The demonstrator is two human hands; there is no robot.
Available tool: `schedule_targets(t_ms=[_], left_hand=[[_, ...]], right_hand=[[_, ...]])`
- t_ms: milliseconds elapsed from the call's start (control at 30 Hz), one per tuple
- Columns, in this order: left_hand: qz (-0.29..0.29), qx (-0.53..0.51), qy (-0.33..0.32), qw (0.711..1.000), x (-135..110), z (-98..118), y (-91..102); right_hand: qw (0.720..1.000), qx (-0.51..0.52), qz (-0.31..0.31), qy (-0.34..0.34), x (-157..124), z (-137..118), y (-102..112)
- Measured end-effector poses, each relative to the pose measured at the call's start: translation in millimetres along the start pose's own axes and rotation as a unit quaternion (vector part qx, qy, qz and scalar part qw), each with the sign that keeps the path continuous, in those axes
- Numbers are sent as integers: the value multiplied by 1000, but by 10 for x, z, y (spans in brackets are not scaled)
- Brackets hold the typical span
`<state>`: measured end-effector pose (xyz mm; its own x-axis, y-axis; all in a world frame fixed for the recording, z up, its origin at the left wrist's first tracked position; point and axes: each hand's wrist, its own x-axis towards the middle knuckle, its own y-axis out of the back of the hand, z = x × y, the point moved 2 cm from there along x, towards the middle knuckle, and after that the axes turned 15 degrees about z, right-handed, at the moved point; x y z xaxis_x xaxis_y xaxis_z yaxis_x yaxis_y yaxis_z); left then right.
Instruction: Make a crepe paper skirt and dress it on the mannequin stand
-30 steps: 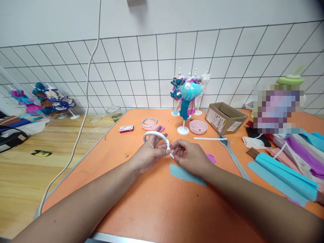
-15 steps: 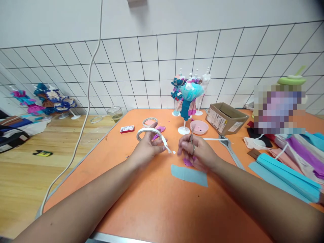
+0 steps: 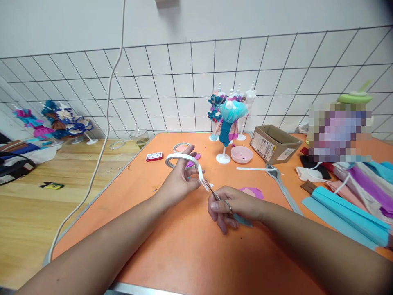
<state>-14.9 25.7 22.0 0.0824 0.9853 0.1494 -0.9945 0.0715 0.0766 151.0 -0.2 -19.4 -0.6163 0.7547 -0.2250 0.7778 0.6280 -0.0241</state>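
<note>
Above the orange tabletop (image 3: 147, 254), we hold a white tape roll (image 3: 184, 156) in our partly spread left hand (image 3: 179, 182); our right hand (image 3: 229, 205) curls around scissors (image 3: 214, 192), blades at the tape's loose end (image 3: 201, 175) between our 2 hands.

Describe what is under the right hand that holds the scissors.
Part of a blue strip shows beneath the right hand, lying on the orange table. The hand hides the rest, and whatever else it covers cannot be seen.
</note>
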Motion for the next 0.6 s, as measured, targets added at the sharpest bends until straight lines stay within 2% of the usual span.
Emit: schedule_targets(t_ms=[233, 400, 600], left_hand=[[0, 15, -24, 1000, -3, -34, -24], [8, 39, -31, 999, -19, -76, -51], [8, 47, -36, 998, -34, -84, -76]], right_hand=[[999, -6, 41, -16, 3, -37, -18], [999, -2, 39, -19, 7, -35, -43], [997, -18, 66, -42, 12, -26, -46]])
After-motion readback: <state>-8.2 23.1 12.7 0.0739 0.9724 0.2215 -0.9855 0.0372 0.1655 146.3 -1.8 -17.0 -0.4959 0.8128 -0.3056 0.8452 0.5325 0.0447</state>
